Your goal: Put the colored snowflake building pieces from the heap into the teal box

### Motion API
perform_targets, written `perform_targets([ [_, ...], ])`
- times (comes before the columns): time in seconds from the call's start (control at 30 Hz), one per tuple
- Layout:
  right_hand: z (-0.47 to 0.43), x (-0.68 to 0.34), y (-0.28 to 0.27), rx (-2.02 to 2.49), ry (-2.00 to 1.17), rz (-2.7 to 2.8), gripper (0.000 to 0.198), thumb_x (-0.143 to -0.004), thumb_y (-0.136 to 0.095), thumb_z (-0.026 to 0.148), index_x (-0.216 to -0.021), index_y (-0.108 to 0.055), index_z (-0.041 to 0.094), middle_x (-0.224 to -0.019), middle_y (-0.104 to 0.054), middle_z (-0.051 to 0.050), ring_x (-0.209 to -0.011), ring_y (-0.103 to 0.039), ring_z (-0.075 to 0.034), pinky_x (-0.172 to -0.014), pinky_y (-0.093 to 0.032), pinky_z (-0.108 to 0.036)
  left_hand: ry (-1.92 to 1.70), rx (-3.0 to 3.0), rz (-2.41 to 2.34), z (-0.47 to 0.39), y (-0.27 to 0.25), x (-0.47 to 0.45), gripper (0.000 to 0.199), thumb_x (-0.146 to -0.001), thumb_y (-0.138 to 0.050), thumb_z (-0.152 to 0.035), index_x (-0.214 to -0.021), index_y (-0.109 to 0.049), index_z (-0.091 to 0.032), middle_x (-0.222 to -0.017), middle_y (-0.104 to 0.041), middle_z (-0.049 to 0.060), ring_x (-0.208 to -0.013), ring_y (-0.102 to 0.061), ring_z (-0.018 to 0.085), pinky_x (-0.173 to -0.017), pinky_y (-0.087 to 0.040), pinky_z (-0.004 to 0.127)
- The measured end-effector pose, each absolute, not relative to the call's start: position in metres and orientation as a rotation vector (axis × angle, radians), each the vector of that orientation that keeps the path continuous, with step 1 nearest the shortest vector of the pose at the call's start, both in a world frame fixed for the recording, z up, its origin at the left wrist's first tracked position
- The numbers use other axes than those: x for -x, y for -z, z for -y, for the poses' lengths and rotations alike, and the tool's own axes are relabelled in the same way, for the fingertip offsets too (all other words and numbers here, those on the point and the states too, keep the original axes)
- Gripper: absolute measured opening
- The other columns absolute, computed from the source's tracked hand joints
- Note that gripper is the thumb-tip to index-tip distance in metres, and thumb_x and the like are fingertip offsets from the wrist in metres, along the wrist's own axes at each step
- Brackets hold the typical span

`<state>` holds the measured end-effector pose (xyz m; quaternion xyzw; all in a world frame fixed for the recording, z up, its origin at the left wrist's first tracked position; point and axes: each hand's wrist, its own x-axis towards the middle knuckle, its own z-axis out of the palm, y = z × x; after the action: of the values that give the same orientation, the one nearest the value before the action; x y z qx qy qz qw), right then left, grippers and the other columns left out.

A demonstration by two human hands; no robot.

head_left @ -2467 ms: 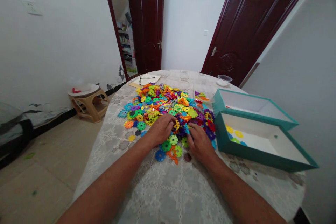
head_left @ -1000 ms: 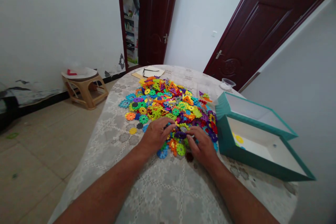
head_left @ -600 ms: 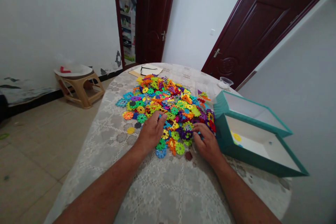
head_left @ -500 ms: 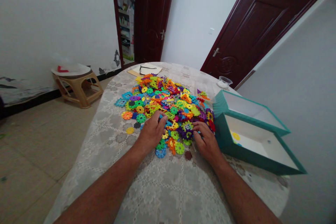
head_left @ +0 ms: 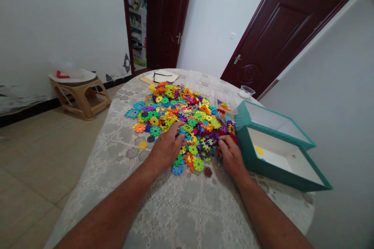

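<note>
A heap of colourful notched plastic discs point(head_left: 187, 113), snowflake-shaped building pieces, spreads over the table in front of me. My left hand point(head_left: 167, 146) lies at its near left side, index finger stretched out and thumb apart, close to some blue pieces point(head_left: 186, 137). At the near right edge, the thumb and fingertips of my right hand point(head_left: 231, 152) are closed at the edge of a purple notched piece point(head_left: 211, 140). Lime and orange discs lie between the hands, with a lime disc point(head_left: 198, 164) and a brown disc point(head_left: 207, 172) nearest to me.
An open teal box point(head_left: 280, 171) with a few pieces inside stands to the right. Toward the back are glasses point(head_left: 162, 76) on a pad and a clear plastic bowl point(head_left: 247, 90). A patterned cloth point(head_left: 181, 210) covers the round table. A stool point(head_left: 83, 99) stands left.
My right fingers have closed at the purple piece; before, they were spread beside a lime piece. My left hand's index finger has stretched slightly farther out over the heap. The view has shifted slightly.
</note>
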<state>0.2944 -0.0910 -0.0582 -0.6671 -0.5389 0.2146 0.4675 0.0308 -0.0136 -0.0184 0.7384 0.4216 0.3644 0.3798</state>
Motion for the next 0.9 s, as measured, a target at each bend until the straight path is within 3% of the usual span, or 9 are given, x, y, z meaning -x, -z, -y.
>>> perform_targets([
  [0.23, 0.09, -0.309, 0.048, 1.818, -0.126, 1.378, 0.033, -0.102, -0.05, 0.049, -0.105, -0.069, 0.022, -0.088, -0.072, -0.004, -0.078, -0.066, -0.022, -0.071, -0.048, -0.032, -0.914, -1.941, -1.091, 0.011, 0.022, -0.027, 0.029, -0.102, -0.049, -0.038, -0.126, -0.061, -0.025, -0.089, -0.075, 0.002, -0.082, -0.075, 0.021, -0.068, -0.051, 0.029],
  [0.5, 0.085, -0.298, 0.055, 1.83, -0.191, 1.587, 0.033, -0.099, -0.056, 0.042, -0.117, -0.07, 0.019, -0.108, -0.075, -0.01, -0.093, -0.07, -0.025, -0.088, -0.053, -0.038, -0.907, -1.874, -1.135, 0.013, 0.011, -0.028, 0.03, -0.101, -0.049, -0.037, -0.125, -0.061, -0.024, -0.09, -0.075, 0.0, -0.076, -0.075, 0.019, -0.067, -0.051, 0.028],
  [0.7, 0.084, -0.291, 0.063, 1.885, -0.122, 1.76, 0.042, -0.098, -0.06, 0.041, -0.133, -0.064, 0.018, -0.125, -0.072, -0.014, -0.114, -0.068, -0.029, -0.101, -0.052, -0.043, -0.903, -1.959, -1.163, 0.011, 0.017, -0.029, 0.034, -0.101, -0.048, -0.039, -0.129, -0.062, -0.024, -0.094, -0.076, 0.002, -0.083, -0.075, 0.021, -0.072, -0.05, 0.03],
  [0.9, 0.077, -0.28, 0.055, 1.967, -0.11, 1.822, 0.045, -0.097, -0.06, 0.034, -0.138, -0.063, 0.016, -0.131, -0.07, -0.015, -0.121, -0.066, -0.028, -0.105, -0.049, -0.038, -0.92, -1.987, -1.183, 0.011, 0.024, -0.032, 0.032, -0.101, -0.05, -0.04, -0.127, -0.063, -0.026, -0.091, -0.077, 0.001, -0.079, -0.074, 0.02, -0.072, -0.049, 0.03],
])
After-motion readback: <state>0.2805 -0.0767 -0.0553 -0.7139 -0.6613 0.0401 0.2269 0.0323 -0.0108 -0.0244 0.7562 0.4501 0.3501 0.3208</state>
